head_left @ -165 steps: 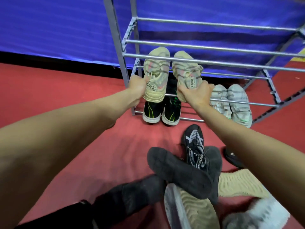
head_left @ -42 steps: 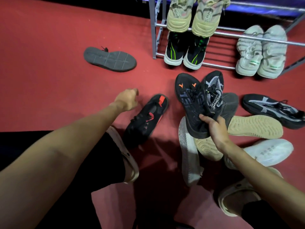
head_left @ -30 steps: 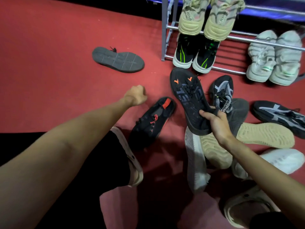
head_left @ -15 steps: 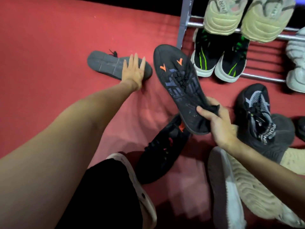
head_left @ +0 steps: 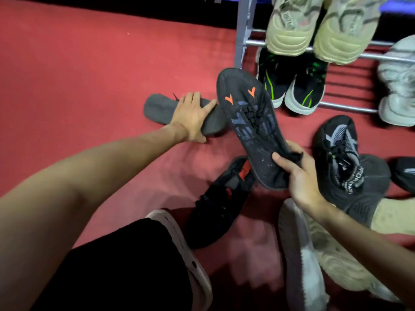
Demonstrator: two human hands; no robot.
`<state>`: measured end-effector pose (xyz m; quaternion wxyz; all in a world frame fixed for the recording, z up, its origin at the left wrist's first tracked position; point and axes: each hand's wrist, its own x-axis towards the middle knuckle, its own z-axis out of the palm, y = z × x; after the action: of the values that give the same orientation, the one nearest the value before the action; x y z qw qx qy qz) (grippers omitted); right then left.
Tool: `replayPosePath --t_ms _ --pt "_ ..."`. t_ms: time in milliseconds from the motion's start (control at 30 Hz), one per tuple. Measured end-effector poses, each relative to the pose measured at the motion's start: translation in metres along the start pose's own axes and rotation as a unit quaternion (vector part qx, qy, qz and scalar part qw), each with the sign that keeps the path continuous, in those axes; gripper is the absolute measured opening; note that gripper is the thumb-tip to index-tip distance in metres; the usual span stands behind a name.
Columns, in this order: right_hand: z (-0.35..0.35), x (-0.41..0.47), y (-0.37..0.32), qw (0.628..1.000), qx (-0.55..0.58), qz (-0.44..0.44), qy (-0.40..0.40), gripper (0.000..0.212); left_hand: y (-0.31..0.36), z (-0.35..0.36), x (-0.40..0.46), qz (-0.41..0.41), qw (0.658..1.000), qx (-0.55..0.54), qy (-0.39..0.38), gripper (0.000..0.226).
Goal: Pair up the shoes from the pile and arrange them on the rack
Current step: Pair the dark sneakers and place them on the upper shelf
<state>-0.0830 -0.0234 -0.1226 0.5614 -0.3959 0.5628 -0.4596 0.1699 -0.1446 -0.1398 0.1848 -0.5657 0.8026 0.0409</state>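
My right hand point(head_left: 298, 176) grips the heel of a black shoe point(head_left: 247, 122), held sole-up with two orange arrows near its toe. My left hand point(head_left: 193, 115) lies flat, fingers spread, on a dark grey shoe point(head_left: 157, 106) that rests sole-up on the red floor to the left of the rack. A black shoe with red marks point(head_left: 220, 203) lies below the held one. The grey metal rack point(head_left: 242, 30) at top right holds a beige pair point(head_left: 314, 34), a black-and-green pair point(head_left: 292, 86) and a pale grey pair point(head_left: 399, 86).
More loose shoes lie at the right: a black-and-white sneaker point(head_left: 339, 151), a cream sole point(head_left: 336, 261) and a grey-white shoe point(head_left: 301, 261). A pale clog point(head_left: 190, 254) on a foot sits at bottom centre. Red floor point(head_left: 78, 75) spreads to the left.
My left hand has come down onto the grey sole-up shoe and closed around its edge. My right hand has kept the black shoe raised, drifting slightly right.
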Motion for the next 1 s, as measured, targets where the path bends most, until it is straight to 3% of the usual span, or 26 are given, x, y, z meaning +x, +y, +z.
replayPosePath --t_ms 233,400,500,567,633,733,767,900,1000 --pt "-0.057 -0.038 -0.042 0.998 -0.003 -0.047 0.033 0.031 0.048 -0.073 -0.042 -0.044 0.989 -0.132 0.043 0.111" --pt "-0.106 -0.066 -0.069 0.994 0.010 -0.062 0.087 0.034 0.087 -0.134 -0.065 -0.024 0.952 -0.302 0.033 0.103" --pt "-0.136 -0.083 -0.079 0.990 0.018 -0.057 0.131 0.023 0.127 -0.164 -0.081 0.022 0.881 -0.472 -0.015 0.093" --pt "-0.154 -0.095 -0.086 0.986 0.005 -0.055 0.160 0.024 0.159 -0.175 -0.088 0.049 0.833 -0.548 -0.059 0.072" --pt "-0.172 -0.104 -0.090 0.982 0.008 -0.042 0.186 0.021 0.192 -0.182 -0.093 0.057 0.768 -0.630 -0.104 0.048" --pt "-0.194 -0.118 -0.094 0.976 -0.001 -0.028 0.218 0.026 0.231 -0.180 -0.095 0.023 0.669 -0.719 -0.185 0.030" --pt "-0.201 -0.122 -0.094 0.973 -0.010 -0.029 0.227 0.026 0.242 -0.177 -0.096 0.007 0.650 -0.731 -0.206 0.020" --pt "-0.221 -0.134 -0.084 0.971 -0.002 -0.005 0.238 0.020 0.277 -0.148 -0.090 -0.083 0.600 -0.761 -0.233 0.045" --pt "-0.225 -0.142 -0.074 0.969 -0.019 0.017 0.248 0.015 0.293 -0.130 -0.084 -0.133 0.593 -0.764 -0.218 0.033"
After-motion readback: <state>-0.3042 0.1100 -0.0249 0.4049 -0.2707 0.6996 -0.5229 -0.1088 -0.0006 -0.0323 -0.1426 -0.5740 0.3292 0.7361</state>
